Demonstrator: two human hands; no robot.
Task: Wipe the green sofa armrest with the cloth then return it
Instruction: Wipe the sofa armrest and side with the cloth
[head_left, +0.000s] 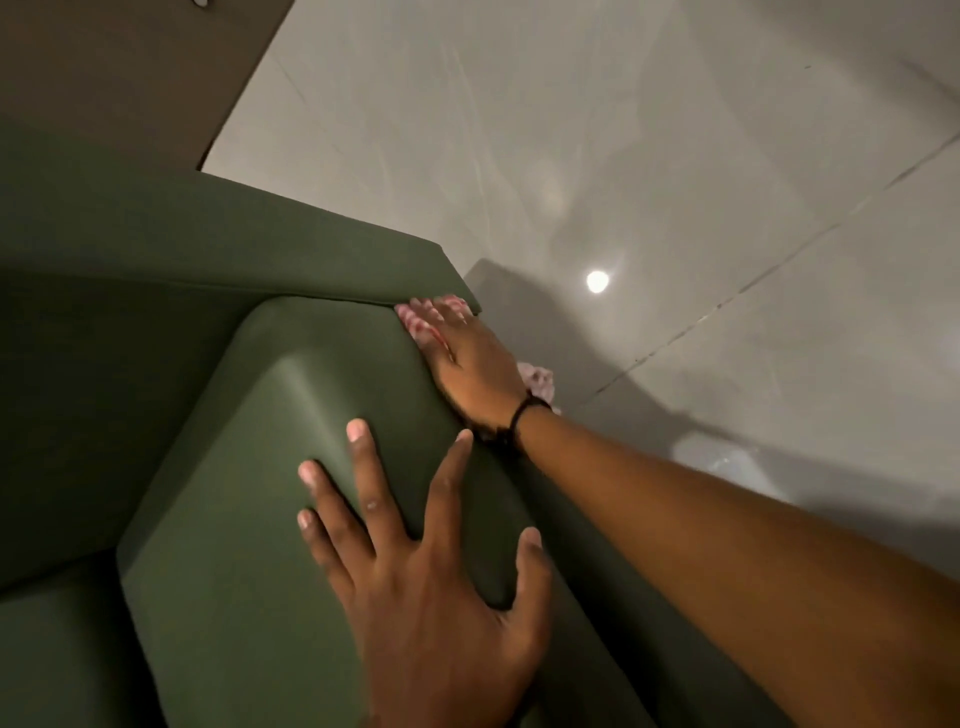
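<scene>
The green sofa armrest (291, 415) runs from the bottom centre up to the sofa's back (260, 249). My left hand (426, 561) lies flat on the armrest's top with its fingers spread and holds nothing. Further along, my right hand (467, 358) presses a pink-and-white patterned cloth (421, 325) against the armrest's outer edge, near the corner where it meets the back. Part of the cloth (540, 382) pokes out behind the wrist, which wears a dark band. Most of the cloth is hidden under the hand.
Pale glossy floor tiles (623, 156) spread to the right of the sofa, with a ceiling light reflected in them (597, 281). A brown panel (130, 67) stands at the top left behind the sofa. The seat cushion (47, 649) shows at the bottom left.
</scene>
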